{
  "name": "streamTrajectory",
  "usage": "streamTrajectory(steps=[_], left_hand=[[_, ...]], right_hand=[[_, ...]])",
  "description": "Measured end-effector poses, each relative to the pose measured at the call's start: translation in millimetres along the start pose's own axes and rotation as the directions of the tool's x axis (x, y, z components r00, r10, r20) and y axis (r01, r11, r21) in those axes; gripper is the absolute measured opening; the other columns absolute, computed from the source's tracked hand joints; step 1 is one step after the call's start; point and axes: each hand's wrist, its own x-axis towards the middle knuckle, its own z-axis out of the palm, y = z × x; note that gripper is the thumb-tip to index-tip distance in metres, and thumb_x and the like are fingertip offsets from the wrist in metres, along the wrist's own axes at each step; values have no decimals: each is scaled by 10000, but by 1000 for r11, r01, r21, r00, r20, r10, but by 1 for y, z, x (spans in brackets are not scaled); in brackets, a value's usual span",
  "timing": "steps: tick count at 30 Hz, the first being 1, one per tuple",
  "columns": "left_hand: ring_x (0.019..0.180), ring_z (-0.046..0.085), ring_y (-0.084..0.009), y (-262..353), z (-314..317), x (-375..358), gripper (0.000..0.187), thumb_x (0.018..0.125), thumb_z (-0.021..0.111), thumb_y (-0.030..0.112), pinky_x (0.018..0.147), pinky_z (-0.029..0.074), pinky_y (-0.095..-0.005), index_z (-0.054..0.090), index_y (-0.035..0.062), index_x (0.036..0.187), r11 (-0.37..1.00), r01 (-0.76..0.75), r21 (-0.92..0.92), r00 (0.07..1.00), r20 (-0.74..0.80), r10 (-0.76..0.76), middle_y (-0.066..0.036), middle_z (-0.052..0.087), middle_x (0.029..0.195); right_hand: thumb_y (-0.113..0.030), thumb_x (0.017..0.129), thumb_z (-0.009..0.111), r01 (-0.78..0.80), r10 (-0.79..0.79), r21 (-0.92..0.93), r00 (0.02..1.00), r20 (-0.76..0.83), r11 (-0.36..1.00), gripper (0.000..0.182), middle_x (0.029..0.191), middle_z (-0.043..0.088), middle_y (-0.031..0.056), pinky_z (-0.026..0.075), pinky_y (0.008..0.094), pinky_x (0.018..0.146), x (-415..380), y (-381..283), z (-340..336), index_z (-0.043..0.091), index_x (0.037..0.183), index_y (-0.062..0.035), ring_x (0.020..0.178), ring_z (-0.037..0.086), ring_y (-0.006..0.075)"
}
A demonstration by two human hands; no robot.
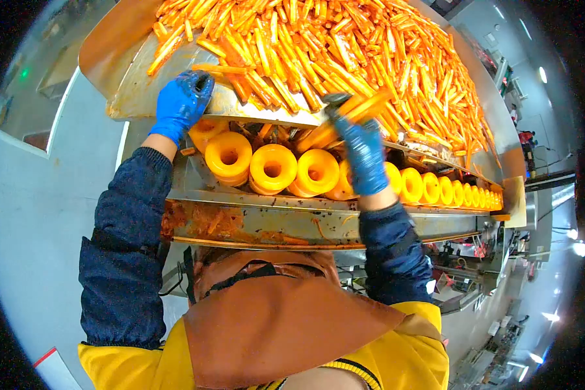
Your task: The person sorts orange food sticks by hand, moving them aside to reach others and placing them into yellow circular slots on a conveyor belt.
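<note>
Sticks [344, 49] lie heaped across the tray [133, 91], and I have the right hand [356, 140] over its near edge, slightly blurred, fingers closed around a small bunch [372, 107]. I have the left hand [183, 104] at the tray's near left corner, fingers curled, just beside the closest sticks; I cannot tell whether it grips one. Hollow orange cups [272, 180] stand in a row along the tray's near edge, and beyond them, farther from the tray, I see a stained channel [273, 224].
</note>
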Motion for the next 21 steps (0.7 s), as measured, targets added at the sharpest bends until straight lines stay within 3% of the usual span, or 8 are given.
streamTrajectory(steps=[4,8,9,12,14,17,19,21], left_hand=[[896,619,-338,-1,0,0,287,863,555,338,781,498,-413,680,92,943,999,-32,3,999,-15,32,-150,652,979],[881,616,-353,-1,0,-1,293,862,563,346,767,497,-415,676,86,937,1000,-23,-2,1000,-19,23,-161,651,957],[881,616,-353,-3,2,-1,293,862,563,346,767,497,-415,676,86,937,1000,-24,-1,1000,-19,24,-161,651,957],[876,616,-356,-7,6,0,296,866,557,351,765,498,-418,675,88,935,997,-80,-10,996,-43,79,-156,652,957],[881,615,-356,0,0,-1,290,868,555,344,765,498,-415,675,89,940,1000,-12,-4,1000,-2,12,-158,652,961],[887,616,-355,-9,7,0,291,870,552,346,768,498,-414,678,95,947,995,-86,-44,995,-59,83,-162,650,969],[901,620,-334,-6,6,-1,288,866,549,343,781,501,-404,683,104,954,999,-47,-26,998,-41,46,-142,654,988],[915,625,-313,-1,3,-1,286,862,546,341,795,504,-395,687,112,961,1000,-7,-10,1000,-24,6,-123,658,1006]], right_hand=[[-96,861,623,-61,53,55,989,137,997,355,946,592,-26,433,204,710,-31,29,40,581,1210,-46,820,512,48],[-106,829,681,-132,131,5,990,59,991,389,1018,641,51,472,247,802,-34,26,61,573,1185,8,871,572,93],[-120,830,683,-68,49,201,994,99,977,314,979,664,67,487,260,777,-33,26,76,619,1113,0,856,592,101],[-143,818,694,-5,3,8,981,193,1000,311,966,680,103,501,293,774,-31,52,95,630,1088,-6,860,631,147],[-196,791,719,141,-22,-407,959,284,903,370,978,680,141,508,327,786,-32,40,97,625,1101,-16,865,655,217],[-245,765,736,268,-114,-397,922,370,878,469,1017,663,173,511,341,785,-14,27,65,596,1154,-23,863,656,250],[-260,763,725,187,-144,-632,982,119,752,425,1007,667,168,516,355,777,10,25,17,624,1111,-38,856,655,277],[-309,750,732,146,-294,-971,952,86,190,440,971,662,182,511,364,795,31,11,-34,626,1078,-36,897,651,273]])
